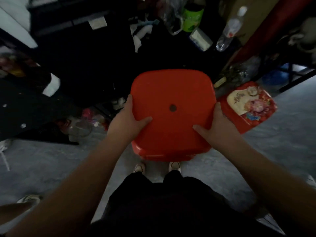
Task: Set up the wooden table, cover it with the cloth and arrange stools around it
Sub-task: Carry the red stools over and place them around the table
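Dark trousers (pixel 153 199) and two bare forearms fill the lower part of the view, and the toes of two pale shoes (pixel 139 167) peek out on the grey floor (pixel 273 144) just under the stool.

Held out in front of the body is the red stool (pixel 171 89), seen from straight above so that only its seat shows. The seat is smooth, glossy plastic, square with well-rounded corners, a raised rim along the near edge and a small round hole in the middle. Its legs are hidden beneath it, and whether they touch the floor cannot be told.

The left hand (pixel 127 117) grips the seat's left edge, thumb laid flat on top and pointing inward, the other fingers curled under the rim out of sight. The right hand (pixel 218 124) grips the right edge the same way, thumb on top, fingers tucked below.

Just beside the right hand, lower and near the stool's right edge, lies a red floral-printed seat (pixel 248 106), tilted in the view.

Ahead of the stool the room is dim and crowded: a green can (pixel 192 19), a clear plastic bottle (pixel 229 31), a tissue pack (pixel 201 39) and crumpled white paper (pixel 142 33). Dark furniture (pixel 34 108) stands close on the left, and a dark frame (pixel 290 77) on the right. Bare grey floor opens to the near left and to the right behind the printed seat.
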Available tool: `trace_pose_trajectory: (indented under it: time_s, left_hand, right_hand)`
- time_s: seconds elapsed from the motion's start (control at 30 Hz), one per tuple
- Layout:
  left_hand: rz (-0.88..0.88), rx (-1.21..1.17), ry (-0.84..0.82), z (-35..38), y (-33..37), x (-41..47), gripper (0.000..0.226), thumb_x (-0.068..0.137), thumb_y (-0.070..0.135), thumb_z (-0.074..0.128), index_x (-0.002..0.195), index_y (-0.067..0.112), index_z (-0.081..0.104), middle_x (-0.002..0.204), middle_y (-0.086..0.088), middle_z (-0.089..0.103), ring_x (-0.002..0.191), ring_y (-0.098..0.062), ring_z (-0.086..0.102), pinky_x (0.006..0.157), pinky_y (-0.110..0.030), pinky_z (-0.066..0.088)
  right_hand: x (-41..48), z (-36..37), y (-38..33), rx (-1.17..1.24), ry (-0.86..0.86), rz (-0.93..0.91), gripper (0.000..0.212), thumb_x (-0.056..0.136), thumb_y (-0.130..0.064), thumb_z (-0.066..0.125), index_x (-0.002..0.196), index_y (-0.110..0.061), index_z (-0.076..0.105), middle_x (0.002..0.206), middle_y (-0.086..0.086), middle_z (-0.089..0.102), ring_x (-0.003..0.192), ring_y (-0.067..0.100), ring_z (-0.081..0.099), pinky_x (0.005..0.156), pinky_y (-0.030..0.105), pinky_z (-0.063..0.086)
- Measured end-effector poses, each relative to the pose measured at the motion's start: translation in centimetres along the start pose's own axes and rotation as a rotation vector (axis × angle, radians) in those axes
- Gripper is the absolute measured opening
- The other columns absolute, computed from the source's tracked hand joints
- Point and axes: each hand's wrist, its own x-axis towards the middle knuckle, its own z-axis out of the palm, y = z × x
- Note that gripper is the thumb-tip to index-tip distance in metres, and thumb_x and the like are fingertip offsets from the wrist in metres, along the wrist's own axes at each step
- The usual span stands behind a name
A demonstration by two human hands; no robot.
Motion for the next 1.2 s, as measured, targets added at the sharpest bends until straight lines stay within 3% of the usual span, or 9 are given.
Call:
trace_pose_trajectory:
  time_s: [0.3, 0.57, 0.67, 0.87, 1.1, 1.2]
  left_hand:
    - [0.246, 0.034, -0.063, -8.5, 0.6, -0.2, 0.111, 0.076, 0.068, 0.069, 0.158, 0.037, 0.001, 0.153, 0.000, 0.045, 0.129, -0.025, 0.054, 0.100, -0.037, 0.043]
    - [0.474, 0.045, -0.250, -9.0, 3.3, 0.2, 0.111, 0.076, 0.068, 0.070, 0.157, 0.042, -0.001, 0.154, 0.006, 0.043, 0.129, -0.018, 0.053, 0.103, -0.035, 0.045]
    - [0.561, 0.090, -0.327, -7.0, 5.9, -0.7, 0.112, 0.075, 0.068, 0.070, 0.157, 0.043, -0.001, 0.152, 0.005, 0.045, 0.128, -0.019, 0.054, 0.105, -0.042, 0.046]
    - [0.740, 0.186, -0.412, -0.4, 12.2, -4.1, 0.111, 0.073, 0.066, 0.072, 0.158, 0.038, 0.006, 0.147, 0.003, 0.052, 0.125, -0.021, 0.057, 0.104, -0.042, 0.047]
    - [0.894, 0.292, -0.566, 10.8, 21.0, -10.7, 0.116, 0.061, 0.076, 0.062, 0.156, 0.040, 0.007, 0.147, 0.002, 0.053, 0.129, -0.025, 0.054, 0.107, -0.044, 0.044]
    - [0.906, 0.301, -0.633, 16.0, 24.1, -13.2, 0.114, 0.068, 0.070, 0.068, 0.157, 0.041, 0.004, 0.149, 0.002, 0.051, 0.129, -0.023, 0.055, 0.106, -0.043, 0.045]
  right_hand:
    - [-7.2, 0.1, -6.2, 0.073, 0.218, 0.137, 0.115, 0.077, -0.063, 0.071, 0.158, -0.025, -0.002, 0.146, 0.010, 0.049, 0.123, 0.031, 0.056, 0.092, 0.037, 0.046]
    - [-13.1, 2.1, -6.5, 0.160, 0.434, 0.344, 0.114, 0.076, -0.059, 0.074, 0.158, -0.020, 0.005, 0.143, 0.011, 0.052, 0.121, 0.034, 0.057, 0.091, 0.036, 0.045]
    - [-16.2, 2.3, -4.6, 0.216, 0.495, 0.428, 0.111, 0.076, -0.056, 0.075, 0.158, -0.021, 0.008, 0.141, 0.010, 0.056, 0.120, 0.035, 0.058, 0.092, 0.036, 0.045]
    - [-22.5, 1.6, 1.2, 0.287, 0.621, 0.579, 0.113, 0.078, -0.054, 0.075, 0.159, -0.018, 0.005, 0.144, 0.012, 0.053, 0.123, 0.035, 0.057, 0.098, 0.040, 0.048]
    - [-29.4, 0.5, 11.5, 0.385, 0.724, 0.784, 0.109, 0.076, -0.056, 0.075, 0.156, -0.020, 0.010, 0.139, 0.009, 0.057, 0.117, 0.032, 0.060, 0.090, 0.036, 0.047]
    - [-31.6, -0.2, 16.5, 0.425, 0.754, 0.824, 0.109, 0.076, -0.052, 0.077, 0.157, -0.022, 0.009, 0.136, 0.008, 0.059, 0.114, 0.032, 0.062, 0.089, 0.037, 0.048]
